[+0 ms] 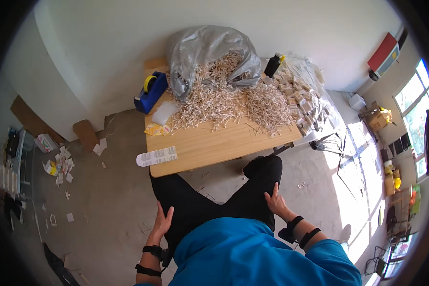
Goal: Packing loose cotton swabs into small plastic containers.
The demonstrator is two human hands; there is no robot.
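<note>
My left hand [163,220] rests against the side of my left thigh, fingers stretched out and holding nothing. On my right thigh lies my right hand [276,203], its fingers also apart and empty. In front of my knees stands a wooden table [224,150]. A large heap of cotton swabs [209,105] covers its far half, spilling from a grey plastic bag [195,45]. A strip of white printed labels [158,155] lies at the near left corner. Farther back on that side are a blue tape dispenser [152,93], clear plastic bags [165,112] and a yellow printed packet [156,129].
Many small packed bundles [305,102] are piled right of the swabs, beside a black bottle [273,65]. Paper scraps [64,162] and cardboard [85,135] lie on the floor at left. A cardboard box [375,119] stands near the window at right.
</note>
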